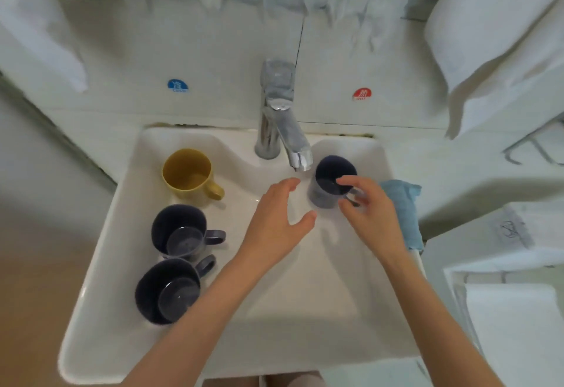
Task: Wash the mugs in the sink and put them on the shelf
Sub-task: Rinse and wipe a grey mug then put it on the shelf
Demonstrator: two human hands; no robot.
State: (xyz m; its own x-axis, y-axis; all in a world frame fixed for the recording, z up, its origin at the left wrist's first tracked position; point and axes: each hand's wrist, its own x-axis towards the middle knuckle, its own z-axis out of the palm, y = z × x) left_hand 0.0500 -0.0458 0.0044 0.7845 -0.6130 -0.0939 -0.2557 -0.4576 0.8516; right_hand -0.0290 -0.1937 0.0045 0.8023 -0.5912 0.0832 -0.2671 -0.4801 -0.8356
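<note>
A white sink [305,280] fills the middle of the view. My right hand [372,212] grips a dark blue mug [328,185] by its rim and handle, just right of the faucet spout. My left hand [274,219] hovers open over the basin, close to that mug but not touching it. On the sink's left ledge stand a yellow mug [187,173] and two more dark blue mugs [180,231] [166,290], all upright with handles to the right.
A chrome faucet [279,118] rises at the back centre; I see no water running. A blue cloth [403,203] lies on the sink's right edge. White towels hang at upper left and right. A wire rack [534,148] sits at the right.
</note>
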